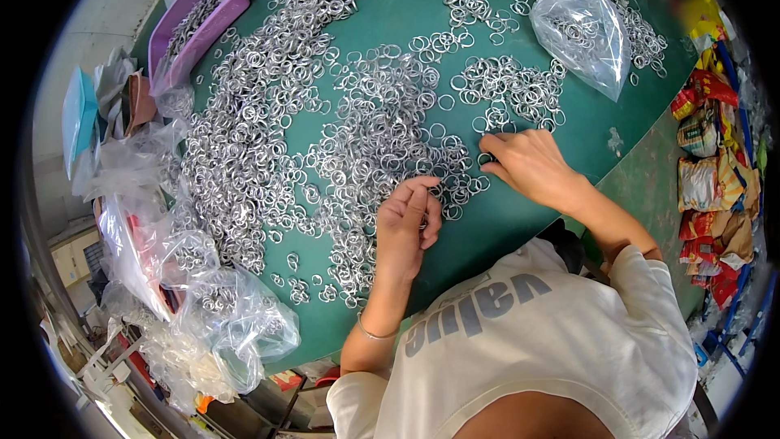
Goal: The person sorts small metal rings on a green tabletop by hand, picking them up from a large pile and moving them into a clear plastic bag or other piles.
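Note:
Small silver metal rings [382, 126] lie in a thick heap on the green table. My left hand [406, 226] is at the near edge of this heap, with its fingers curled in and the thumb pressed against them. Whatever it holds, if anything, is hidden. Farther right, my right hand [532, 169] reaches in with thumb and forefinger close together at a single metal ring [485, 158]. Just beyond that hand lies a smaller, looser group of rings [512, 85]. A thin bracelet [376, 330] circles my left wrist.
A wide band of rings [236, 138] runs along the left side. At the far left stands a purple bin [223, 12] holding rings. Clear plastic bags lie at the left edge [236, 325] and far right [581, 32]. Colourful packets [707, 187] hang beyond the table's right edge.

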`<action>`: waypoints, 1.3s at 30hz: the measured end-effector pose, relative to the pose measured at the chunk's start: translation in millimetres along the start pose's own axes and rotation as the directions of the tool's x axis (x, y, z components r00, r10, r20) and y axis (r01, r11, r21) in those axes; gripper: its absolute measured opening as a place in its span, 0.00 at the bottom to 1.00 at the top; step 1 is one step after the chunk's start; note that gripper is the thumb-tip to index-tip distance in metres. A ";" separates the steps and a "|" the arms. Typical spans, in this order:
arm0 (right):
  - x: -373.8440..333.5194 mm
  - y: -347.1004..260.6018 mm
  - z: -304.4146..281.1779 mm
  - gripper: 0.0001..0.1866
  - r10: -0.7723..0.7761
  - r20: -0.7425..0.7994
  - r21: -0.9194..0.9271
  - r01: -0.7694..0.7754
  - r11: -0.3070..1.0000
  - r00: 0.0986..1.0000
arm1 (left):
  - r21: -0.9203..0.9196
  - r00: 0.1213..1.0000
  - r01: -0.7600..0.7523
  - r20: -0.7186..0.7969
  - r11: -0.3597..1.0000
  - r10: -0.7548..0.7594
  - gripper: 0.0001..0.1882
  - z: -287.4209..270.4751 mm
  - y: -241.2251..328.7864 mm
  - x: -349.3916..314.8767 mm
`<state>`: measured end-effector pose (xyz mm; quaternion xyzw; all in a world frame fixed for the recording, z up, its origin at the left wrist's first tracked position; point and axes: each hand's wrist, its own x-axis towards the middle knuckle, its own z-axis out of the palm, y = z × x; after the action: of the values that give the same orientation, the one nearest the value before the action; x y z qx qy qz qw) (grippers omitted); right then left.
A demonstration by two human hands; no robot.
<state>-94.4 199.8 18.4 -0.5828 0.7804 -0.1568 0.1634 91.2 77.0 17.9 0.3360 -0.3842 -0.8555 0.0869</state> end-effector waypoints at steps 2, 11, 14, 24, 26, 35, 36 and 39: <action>2.1 7.8 0.5 0.09 -0.046 -0.039 0.040 0.047 0.998 0.998 | 0.374 0.979 -0.181 -0.018 0.909 0.202 0.10 3.4 -4.1 1.0; -4.7 24.0 -21.2 0.06 0.043 0.198 0.920 -0.170 -0.353 0.979 | 0.910 0.851 -0.360 0.229 0.206 0.473 0.13 19.6 -19.0 7.9; -7.6 20.4 -10.1 0.08 0.063 0.248 0.834 -0.179 -0.522 0.967 | 0.941 0.853 -0.338 0.300 0.014 0.427 0.16 17.9 -25.5 3.8; 15.9 -21.9 23.5 0.17 -0.039 -0.288 0.361 0.146 0.921 0.957 | 0.968 0.820 -0.244 0.175 0.058 0.545 0.14 1.5 -14.1 -15.1; 16.7 -25.9 23.6 0.12 -0.085 -0.172 0.195 0.119 0.974 0.981 | 0.988 0.836 -0.124 0.156 -0.097 0.525 0.14 -0.9 -2.4 -9.4; 9.9 -5.9 5.0 0.05 0.077 -0.382 0.124 -0.032 0.992 0.921 | 0.989 0.804 -0.147 0.113 0.011 0.584 0.09 -9.1 -11.2 -24.9; 9.1 -10.9 6.6 0.06 0.056 -0.403 0.186 0.022 0.982 0.913 | 0.983 0.823 -0.180 0.170 -0.035 0.542 0.09 -8.9 -14.2 -23.1; 13.0 -20.1 6.1 0.06 0.045 -0.081 0.389 -0.010 0.921 0.996 | 0.963 0.880 -0.226 0.267 -0.146 0.394 0.11 -6.0 -18.6 -23.4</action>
<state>-77.9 181.6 20.7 -0.5203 0.7486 -0.3316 0.2430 114.8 95.7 13.6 0.2394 -0.9398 -0.2404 0.0414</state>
